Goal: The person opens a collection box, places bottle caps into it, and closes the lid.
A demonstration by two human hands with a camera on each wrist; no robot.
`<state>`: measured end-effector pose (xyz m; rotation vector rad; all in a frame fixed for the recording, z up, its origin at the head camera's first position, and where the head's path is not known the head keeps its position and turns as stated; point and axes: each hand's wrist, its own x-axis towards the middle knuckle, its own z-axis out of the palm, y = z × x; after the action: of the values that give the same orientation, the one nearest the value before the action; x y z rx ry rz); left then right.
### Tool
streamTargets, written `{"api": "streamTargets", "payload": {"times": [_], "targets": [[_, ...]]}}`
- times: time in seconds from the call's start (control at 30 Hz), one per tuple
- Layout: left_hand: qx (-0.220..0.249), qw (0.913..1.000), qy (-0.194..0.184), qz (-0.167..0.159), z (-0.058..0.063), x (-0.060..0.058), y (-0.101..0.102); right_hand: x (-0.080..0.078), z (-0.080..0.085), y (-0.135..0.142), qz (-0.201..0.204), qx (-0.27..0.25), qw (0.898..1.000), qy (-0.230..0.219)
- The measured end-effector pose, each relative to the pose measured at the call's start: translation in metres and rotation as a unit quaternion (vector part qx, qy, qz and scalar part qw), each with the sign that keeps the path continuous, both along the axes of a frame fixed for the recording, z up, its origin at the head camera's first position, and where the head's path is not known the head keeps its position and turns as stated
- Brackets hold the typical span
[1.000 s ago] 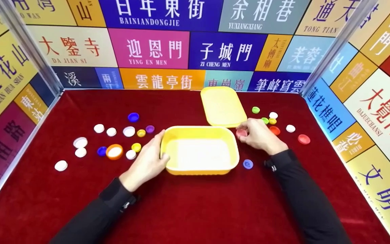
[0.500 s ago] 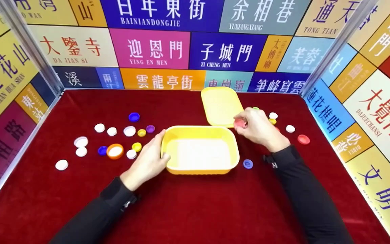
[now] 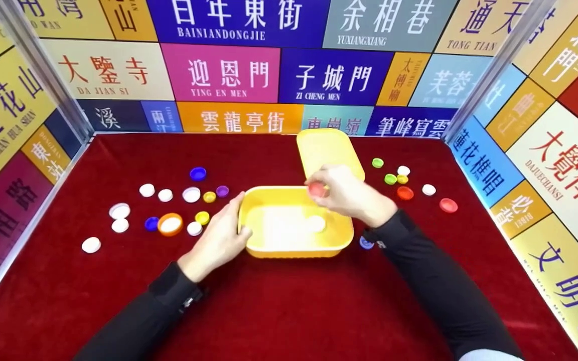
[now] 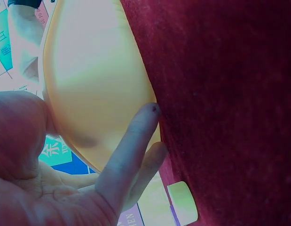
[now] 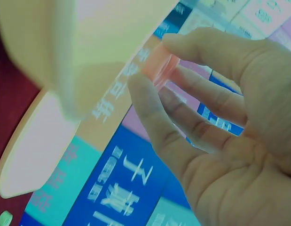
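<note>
Thirteen caps (image 3: 170,224) lay left of one yellow box (image 3: 299,253), eight right; the left hand (image 3: 219,238) gripped it, the right hand (image 3: 346,194) pinched one red cap (image 3: 316,190) near its far rim, partly hiding one lid (image 3: 326,150).

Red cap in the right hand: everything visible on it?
The red cap is small, round and light red, plastic by its look, with fine lines along one edge in the right wrist view. The right hand pinches it and hides part of it. In the head view it overlaps the far rim of the yellow box; the right wrist view shows it apart from the box.
</note>
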<state>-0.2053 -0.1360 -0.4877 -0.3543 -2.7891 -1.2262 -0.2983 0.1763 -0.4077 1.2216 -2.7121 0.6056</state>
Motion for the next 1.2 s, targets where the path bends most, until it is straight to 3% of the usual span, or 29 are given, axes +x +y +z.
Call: {"api": "streamTargets", "payload": {"times": [0.23,0.43,0.57,0.77,1.2], "targets": [[-0.004,1.0000,0.002,0.000,0.001,0.001,0.000,0.006,-0.012,-0.031,0.050,0.064,0.996,-0.028],[-0.002,1.0000,0.007,0.000,0.001,0.001,0.001,0.012,-0.016,-0.044,0.070,0.119,0.990,-0.015],[-0.002,1.0000,0.001,0.000,0.001,0.002,0.000,0.015,-0.015,-0.047,0.072,0.145,0.986,-0.034],[-0.002,1.0000,-0.007,0.000,0.001,0.001,0.000,0.015,-0.015,-0.048,0.061,0.156,0.983,-0.071],[-0.001,1.0000,-0.004,-0.002,0.001,0.001,0.001,0.011,-0.010,-0.042,0.055,0.135,0.986,-0.076]]}}
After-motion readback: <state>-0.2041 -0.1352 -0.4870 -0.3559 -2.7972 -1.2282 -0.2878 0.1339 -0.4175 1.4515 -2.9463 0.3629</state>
